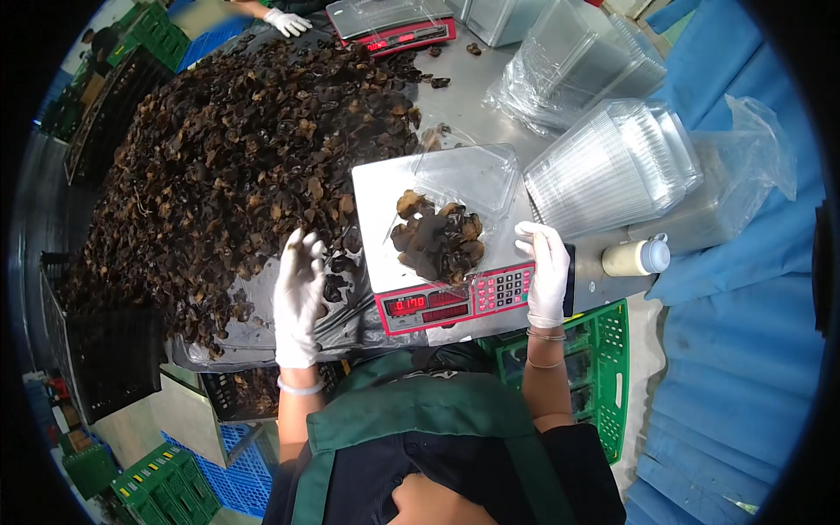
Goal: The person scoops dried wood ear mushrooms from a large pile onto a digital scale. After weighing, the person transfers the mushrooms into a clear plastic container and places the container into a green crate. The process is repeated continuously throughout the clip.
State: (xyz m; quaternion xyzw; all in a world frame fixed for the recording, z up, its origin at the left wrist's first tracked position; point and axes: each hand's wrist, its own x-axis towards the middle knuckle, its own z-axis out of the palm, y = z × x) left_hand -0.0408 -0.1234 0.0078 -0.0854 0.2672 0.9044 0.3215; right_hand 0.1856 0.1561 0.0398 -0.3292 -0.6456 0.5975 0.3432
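On the plate of a red and white digital scale (387, 223) sits a clear plastic clamshell box (462, 180), its lid tilted back and dark wood ear mushrooms (436, 239) in its base. My left hand (300, 295), in a white glove, is raised left of the scale, near the edge of a large heap of wood ear mushrooms (230, 177); its fingers are curled apart and I see nothing in them. Gloved in white too, my right hand (546, 272) is at the right edge of the scale, beside its keypad, with nothing visible in its fingers. The scale's display is lit.
Nested clear plastic boxes (610, 164) lie right of the scale, near a capped bottle (635, 256). A second scale (394, 26) stands at the far edge, close to another person's gloved hand (287, 22). Black crates (105, 354) are at the left, a green crate (610, 380) below right.
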